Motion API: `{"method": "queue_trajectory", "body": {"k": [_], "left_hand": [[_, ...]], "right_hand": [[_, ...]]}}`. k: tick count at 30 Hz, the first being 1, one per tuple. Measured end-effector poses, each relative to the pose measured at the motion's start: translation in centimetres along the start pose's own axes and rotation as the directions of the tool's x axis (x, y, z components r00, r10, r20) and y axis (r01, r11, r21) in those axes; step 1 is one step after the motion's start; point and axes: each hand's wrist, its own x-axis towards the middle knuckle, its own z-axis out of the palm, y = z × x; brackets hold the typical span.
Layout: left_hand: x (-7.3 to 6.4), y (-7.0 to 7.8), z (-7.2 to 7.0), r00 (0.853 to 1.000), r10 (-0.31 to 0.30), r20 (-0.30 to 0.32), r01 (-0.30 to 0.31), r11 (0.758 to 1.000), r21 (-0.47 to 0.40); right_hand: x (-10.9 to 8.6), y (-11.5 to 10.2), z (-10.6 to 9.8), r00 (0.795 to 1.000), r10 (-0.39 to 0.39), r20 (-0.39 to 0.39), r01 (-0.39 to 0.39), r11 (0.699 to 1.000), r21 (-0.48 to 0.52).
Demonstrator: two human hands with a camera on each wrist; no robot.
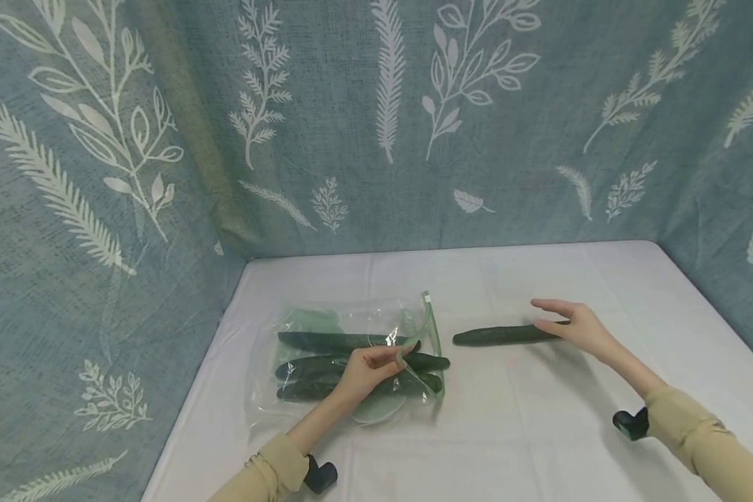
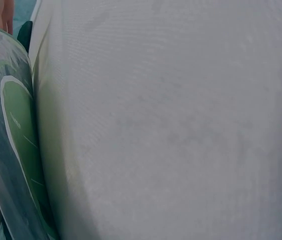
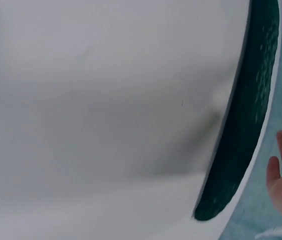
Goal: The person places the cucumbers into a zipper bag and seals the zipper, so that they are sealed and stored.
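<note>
A clear zip bag with a green zip edge lies on its side, mouth to the right, with three dark green cucumbers inside. Two of their ends reach the opening. My left hand pinches the near edge of the bag's mouth between thumb and fingers. In the left wrist view the bag shows a green printed patch. Right of the bag, a loose cucumber rests on the cloth. Over its right end hovers my right hand, thumb and fingers spread, apart from the cucumber in the right wrist view.
A white cloth covers the table. Blue-green curtains with white leaf prints hang behind it and at both sides. Each sleeve has a dark wrist camera strapped beside it.
</note>
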Motion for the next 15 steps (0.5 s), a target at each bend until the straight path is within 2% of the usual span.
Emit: {"method": "queue_trajectory", "body": {"k": [4,15], "left_hand": [[0.0,0.0,0.0,1.000,0.000,0.000,0.000,1.000,-0.001],[0.1,-0.2,0.0,1.000,0.014,0.006,-0.014,1.000,0.007]], "right_hand": [[-0.2,0.8,-0.9,1.000,0.018,-0.006,-0.018,0.999,-0.032],[-1.0,2.6,-2.5,0.996,0.089,0.020,-0.088,0.995,-0.040]]}}
